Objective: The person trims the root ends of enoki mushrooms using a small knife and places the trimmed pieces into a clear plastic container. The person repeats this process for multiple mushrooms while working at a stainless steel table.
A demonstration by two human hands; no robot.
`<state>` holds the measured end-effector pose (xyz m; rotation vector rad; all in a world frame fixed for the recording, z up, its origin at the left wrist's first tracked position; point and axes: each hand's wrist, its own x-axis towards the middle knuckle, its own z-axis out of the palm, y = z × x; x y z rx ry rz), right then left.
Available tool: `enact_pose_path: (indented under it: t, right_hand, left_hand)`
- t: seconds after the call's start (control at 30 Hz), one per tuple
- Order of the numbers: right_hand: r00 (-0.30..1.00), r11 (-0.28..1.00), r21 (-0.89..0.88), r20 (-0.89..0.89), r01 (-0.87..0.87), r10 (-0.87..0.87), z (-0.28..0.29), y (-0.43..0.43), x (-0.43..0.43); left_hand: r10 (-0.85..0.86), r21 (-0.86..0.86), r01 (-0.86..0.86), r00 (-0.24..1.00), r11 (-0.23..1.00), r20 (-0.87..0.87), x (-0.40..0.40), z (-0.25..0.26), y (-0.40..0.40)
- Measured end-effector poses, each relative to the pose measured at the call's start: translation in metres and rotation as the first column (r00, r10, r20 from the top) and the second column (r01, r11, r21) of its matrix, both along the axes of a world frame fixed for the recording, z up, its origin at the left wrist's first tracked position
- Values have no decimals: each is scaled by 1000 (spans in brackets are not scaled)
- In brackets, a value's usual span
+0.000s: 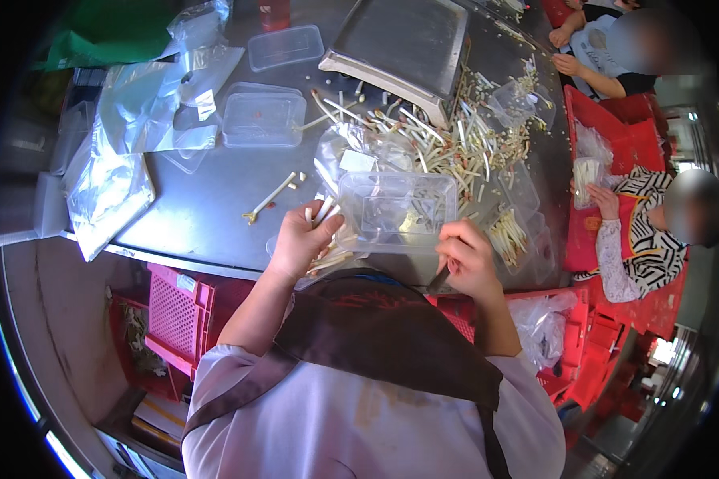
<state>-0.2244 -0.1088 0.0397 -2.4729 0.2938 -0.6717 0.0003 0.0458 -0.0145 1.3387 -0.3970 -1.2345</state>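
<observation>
My left hand [307, 237] is closed around a few short white stalk pieces [323, 209], their cut ends showing above the thumb. At the right, my right hand [468, 258] grips a small dark-bladed knife [438, 279], its blade pointing down and left. Between the hands lies an empty clear plastic tray [397, 239]. Cut stalks lie partly under my left hand, in what looks like another clear tray. Beyond, a heap of pale stalks and trimmings [431, 141] spreads over the metal table [215, 203]. One stalk with a yellow tip [272, 197] lies apart on the left.
A platform scale [398, 45] stands at the far side. Clear containers [263, 120] and plastic bags [138, 108] lie on the left. Stalks fill a tray [508, 239] at right. Red crates [180, 317] sit below the edge. Two co-workers are at the right; one holds a packed tray [586, 179].
</observation>
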Motion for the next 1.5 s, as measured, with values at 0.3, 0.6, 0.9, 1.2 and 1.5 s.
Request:
enact_pose_path:
  t: [0.3, 0.6, 0.9, 1.2, 1.5]
  right_hand:
    - [996, 988, 145, 87, -49, 36, -46, 11, 40]
    - [981, 927, 360, 115, 105, -156, -49, 15, 36]
    - [986, 905, 408, 56, 119, -154, -70, 23, 19]
    - [992, 868, 490, 39, 86, -121, -70, 26, 18]
    - [992, 768, 631, -14, 105, -124, -77, 32, 18]
  left_hand:
    - [217, 34, -250, 895, 968, 389, 33, -33, 12]
    - [350, 18, -573, 524, 819, 776, 154, -62, 109]
    - [107, 102, -551, 335, 828, 936, 152, -92, 115]
    - [-143, 215, -170, 356, 962, 924, 140, -50, 58]
    - [-258, 251, -156, -23, 955, 966, 114, -42, 32]
